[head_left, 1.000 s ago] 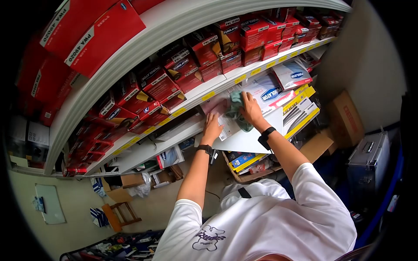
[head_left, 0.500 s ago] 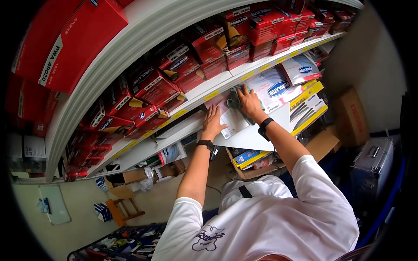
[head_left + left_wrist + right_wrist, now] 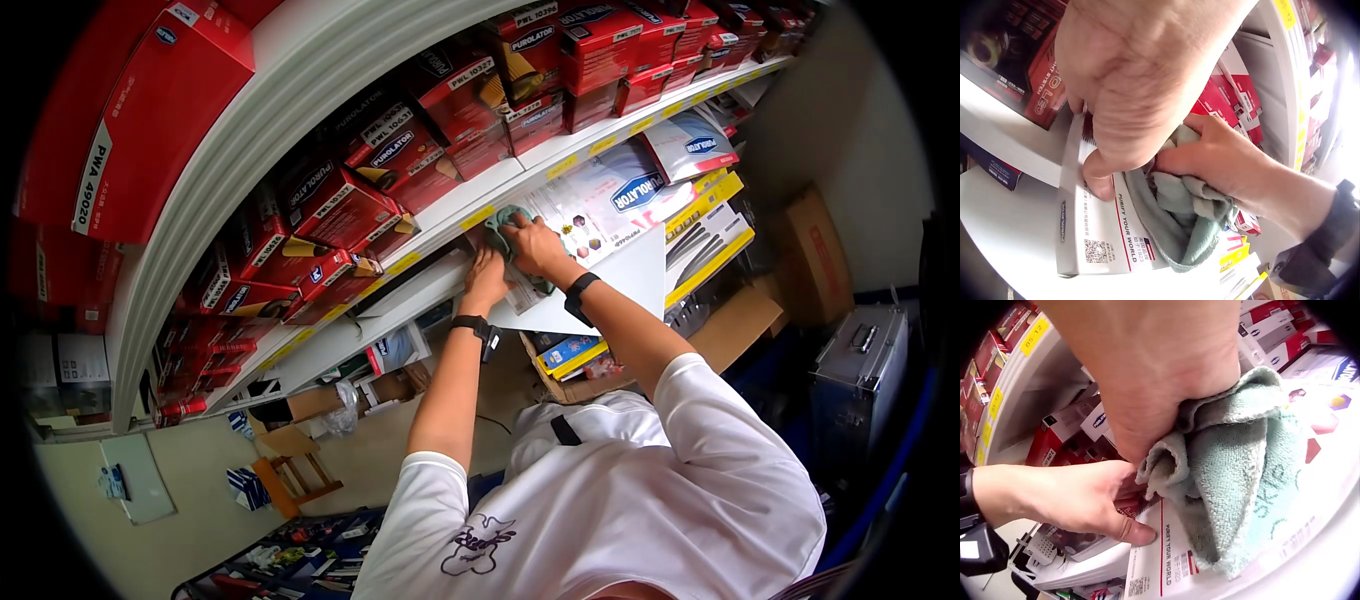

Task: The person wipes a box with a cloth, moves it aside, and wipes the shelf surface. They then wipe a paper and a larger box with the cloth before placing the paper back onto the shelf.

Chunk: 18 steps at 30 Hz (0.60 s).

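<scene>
A crumpled green cloth (image 3: pixel 1235 469) is bunched under my right hand (image 3: pixel 537 247), whose fingers grip it. The cloth lies against the printed face of a white flat box (image 3: pixel 1110 244) marked "PURIFY YOUR WORLD". My left hand (image 3: pixel 486 277) rests on the left end of that box, its thumb (image 3: pixel 1138 532) lying on the printed face near the red line. The left fingertips are mostly hidden in both wrist views. In the head view the two hands are close together, with the cloth beside the left fingers.
Red filter boxes (image 3: pixel 390 150) line the white shelf (image 3: pixel 440 215) just beyond the hands. To the right stand a Purolator box (image 3: pixel 690 145) and yellow-edged packs (image 3: pixel 710 250). Below them sits an open cardboard carton (image 3: pixel 735 325), with a metal case (image 3: pixel 860 365) farther right.
My right hand has moved the cloth leftward along the box, toward my left hand. The coloured pictures on the box's face now show to the right of the cloth.
</scene>
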Each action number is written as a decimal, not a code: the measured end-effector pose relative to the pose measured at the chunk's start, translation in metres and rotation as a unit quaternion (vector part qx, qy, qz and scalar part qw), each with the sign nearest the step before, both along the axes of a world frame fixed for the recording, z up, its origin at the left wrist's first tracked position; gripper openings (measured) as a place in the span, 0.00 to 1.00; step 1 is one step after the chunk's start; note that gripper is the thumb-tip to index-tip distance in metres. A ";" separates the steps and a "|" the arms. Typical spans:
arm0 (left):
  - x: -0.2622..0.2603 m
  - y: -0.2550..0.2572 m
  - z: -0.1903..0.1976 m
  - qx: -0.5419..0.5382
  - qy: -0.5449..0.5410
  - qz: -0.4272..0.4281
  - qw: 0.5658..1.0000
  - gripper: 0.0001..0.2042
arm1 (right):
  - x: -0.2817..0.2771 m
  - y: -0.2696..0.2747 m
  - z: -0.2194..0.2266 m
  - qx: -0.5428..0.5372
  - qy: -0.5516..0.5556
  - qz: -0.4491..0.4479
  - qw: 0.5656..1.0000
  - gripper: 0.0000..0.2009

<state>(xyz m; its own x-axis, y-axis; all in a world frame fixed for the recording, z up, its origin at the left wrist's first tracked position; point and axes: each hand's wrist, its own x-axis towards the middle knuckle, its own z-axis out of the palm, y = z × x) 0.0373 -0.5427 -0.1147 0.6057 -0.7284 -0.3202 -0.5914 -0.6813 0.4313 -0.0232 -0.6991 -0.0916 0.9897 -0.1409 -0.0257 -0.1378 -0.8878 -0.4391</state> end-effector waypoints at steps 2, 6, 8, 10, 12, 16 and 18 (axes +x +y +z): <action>0.003 0.004 -0.009 0.000 -0.008 -0.009 1.000 0.51 | -0.011 -0.004 -0.001 0.010 0.001 -0.004 1.000 0.28; 0.006 0.002 -0.008 0.018 -0.014 -0.012 1.000 0.53 | -0.045 -0.024 0.002 -0.038 0.009 0.054 0.998 0.25; 0.005 0.002 0.000 0.018 -0.014 -0.013 1.000 0.52 | -0.055 -0.032 -0.004 -0.066 -0.046 0.089 0.993 0.21; 0.007 0.004 0.000 0.012 -0.022 -0.014 1.000 0.53 | -0.061 -0.046 0.001 -0.076 -0.038 0.059 0.995 0.21; 0.009 -0.001 0.001 0.024 -0.024 -0.014 0.999 0.53 | -0.061 -0.074 0.013 -0.093 -0.014 -0.010 0.996 0.20; 0.004 0.001 0.003 0.046 -0.022 -0.010 0.999 0.52 | -0.057 -0.092 0.010 -0.092 -0.029 -0.064 0.993 0.23; 0.006 -0.001 0.005 0.048 -0.027 -0.009 0.998 0.52 | -0.047 -0.088 0.008 -0.090 -0.018 -0.074 0.993 0.23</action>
<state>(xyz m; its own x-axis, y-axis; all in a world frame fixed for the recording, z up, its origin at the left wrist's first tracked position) 0.0434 -0.5434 -0.1101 0.6108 -0.7069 -0.3566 -0.6250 -0.7070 0.3310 -0.0701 -0.7869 -0.0835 0.9575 -0.2842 0.0489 -0.2597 -0.9235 -0.2825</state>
